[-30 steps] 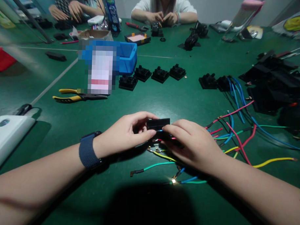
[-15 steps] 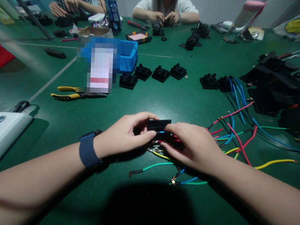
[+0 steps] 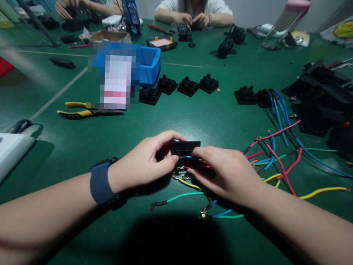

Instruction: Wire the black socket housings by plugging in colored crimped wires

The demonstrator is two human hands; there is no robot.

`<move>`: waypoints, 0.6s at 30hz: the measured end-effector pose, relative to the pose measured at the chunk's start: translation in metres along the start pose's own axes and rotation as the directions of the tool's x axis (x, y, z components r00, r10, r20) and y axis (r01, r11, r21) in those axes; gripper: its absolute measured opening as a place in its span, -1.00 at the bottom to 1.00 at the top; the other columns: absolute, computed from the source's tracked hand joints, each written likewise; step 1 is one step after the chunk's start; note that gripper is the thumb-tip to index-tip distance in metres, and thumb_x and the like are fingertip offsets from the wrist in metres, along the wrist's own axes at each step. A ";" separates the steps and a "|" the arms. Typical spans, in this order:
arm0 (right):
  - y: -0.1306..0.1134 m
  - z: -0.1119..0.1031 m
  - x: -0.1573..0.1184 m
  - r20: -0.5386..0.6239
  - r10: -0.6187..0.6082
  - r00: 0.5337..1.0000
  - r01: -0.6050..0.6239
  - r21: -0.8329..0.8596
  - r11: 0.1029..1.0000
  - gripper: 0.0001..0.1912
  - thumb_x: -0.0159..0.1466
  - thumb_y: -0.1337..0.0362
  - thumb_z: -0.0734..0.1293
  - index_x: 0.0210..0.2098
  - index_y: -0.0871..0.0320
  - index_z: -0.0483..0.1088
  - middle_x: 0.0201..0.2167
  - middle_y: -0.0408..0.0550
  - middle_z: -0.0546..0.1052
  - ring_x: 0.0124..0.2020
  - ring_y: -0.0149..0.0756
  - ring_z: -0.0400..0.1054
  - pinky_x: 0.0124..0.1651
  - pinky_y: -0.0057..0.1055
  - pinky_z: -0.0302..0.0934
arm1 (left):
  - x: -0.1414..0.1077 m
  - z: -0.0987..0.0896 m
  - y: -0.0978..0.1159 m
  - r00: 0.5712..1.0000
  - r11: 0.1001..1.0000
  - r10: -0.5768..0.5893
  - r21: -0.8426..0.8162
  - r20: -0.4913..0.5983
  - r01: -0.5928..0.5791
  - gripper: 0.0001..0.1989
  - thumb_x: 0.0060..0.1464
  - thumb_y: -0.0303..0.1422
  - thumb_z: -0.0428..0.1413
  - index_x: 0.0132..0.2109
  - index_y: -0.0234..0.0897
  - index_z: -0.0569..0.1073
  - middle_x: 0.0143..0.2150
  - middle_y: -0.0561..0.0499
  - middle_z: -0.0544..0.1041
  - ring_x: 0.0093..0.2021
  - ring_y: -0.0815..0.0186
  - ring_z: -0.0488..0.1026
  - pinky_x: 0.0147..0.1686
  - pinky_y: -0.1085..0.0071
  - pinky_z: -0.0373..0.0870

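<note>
A small black plastic housing is held between both hands, low over the table. My left hand grips its left end between thumb and fingers. With thumb and forefinger pinched, my right hand is at its right side, where a blue wire runs along the near face; the fingertips partly hide what they pinch. Red and yellow wires with metal terminals lie just below the housing. A green wire and more loose coloured wires spread under and right of my right hand.
Several black sockets stand in a row beyond my hands, beside a blue bin. Yellow-handled pliers lie at left, near a white box. Black parts are heaped at right. Two people work across the table.
The view has shifted very slightly. Both hands keep nearly the same hold on the black housing, with no clear movement of the parts.
</note>
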State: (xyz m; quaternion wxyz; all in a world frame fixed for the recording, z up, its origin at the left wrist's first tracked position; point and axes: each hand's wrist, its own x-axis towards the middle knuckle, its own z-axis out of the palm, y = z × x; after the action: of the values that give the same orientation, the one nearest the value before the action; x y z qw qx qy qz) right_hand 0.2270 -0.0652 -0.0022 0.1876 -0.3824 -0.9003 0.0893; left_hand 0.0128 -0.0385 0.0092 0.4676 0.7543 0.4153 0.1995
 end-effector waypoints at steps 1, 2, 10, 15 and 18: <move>0.000 0.000 0.000 0.002 -0.002 1.000 0.002 -0.006 1.000 -0.79 0.30 0.18 0.20 -0.13 0.15 0.27 -0.43 -0.13 0.47 -0.49 -0.38 0.31 -0.47 -0.47 0.04 | 0.000 0.001 0.001 1.000 1.000 0.000 0.020 -0.009 0.000 -0.67 0.10 -0.40 0.00 0.04 -0.26 0.28 -0.11 -0.05 0.45 -0.13 0.23 0.42 -0.19 0.32 0.39; 0.000 0.000 -0.001 0.003 -0.003 1.000 0.003 -0.013 1.000 -0.80 0.30 0.18 0.20 -0.14 0.14 0.27 -0.44 -0.14 0.47 -0.49 -0.38 0.31 -0.47 -0.47 0.03 | 0.000 0.002 0.001 1.000 0.999 -0.002 0.037 -0.015 0.002 -0.67 0.09 -0.41 0.00 0.03 -0.25 0.28 -0.12 -0.04 0.45 -0.14 0.24 0.42 -0.20 0.32 0.39; -0.001 0.001 -0.001 0.015 -0.010 1.000 0.010 -0.013 1.000 -0.81 0.31 0.19 0.19 -0.14 0.14 0.26 -0.44 -0.15 0.47 -0.49 -0.39 0.33 -0.48 -0.47 0.01 | -0.004 0.003 0.005 0.999 0.994 -0.014 0.107 -0.038 0.018 -0.69 0.05 -0.42 -0.01 -0.01 -0.24 0.29 -0.20 0.02 0.47 -0.23 0.29 0.43 -0.27 0.39 0.37; -0.001 0.001 -0.001 0.022 -0.013 1.000 0.014 -0.021 1.000 -0.82 0.31 0.19 0.19 -0.15 0.14 0.26 -0.44 -0.16 0.46 -0.50 -0.39 0.32 -0.47 -0.46 0.02 | -0.005 0.003 0.007 0.999 0.986 0.003 0.165 -0.051 0.005 -0.69 0.05 -0.41 -0.01 -0.02 -0.23 0.30 -0.19 0.02 0.47 -0.18 0.27 0.42 -0.22 0.38 0.34; 0.000 0.001 0.000 0.020 -0.019 1.000 0.020 -0.030 0.999 -0.81 0.31 0.19 0.19 -0.14 0.14 0.26 -0.44 -0.16 0.46 -0.50 -0.39 0.32 -0.48 -0.46 0.02 | -0.005 0.003 0.007 0.999 0.982 0.007 0.190 -0.050 0.002 -0.69 0.06 -0.41 -0.02 -0.01 -0.23 0.30 -0.18 0.02 0.48 -0.18 0.27 0.42 -0.21 0.37 0.34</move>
State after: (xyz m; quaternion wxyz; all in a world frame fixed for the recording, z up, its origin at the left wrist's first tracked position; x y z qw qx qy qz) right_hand 0.2267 -0.0658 -0.0027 0.1740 -0.3755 -0.9070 0.0777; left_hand 0.0153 -0.0454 0.0142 0.3825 0.7909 0.4432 0.1784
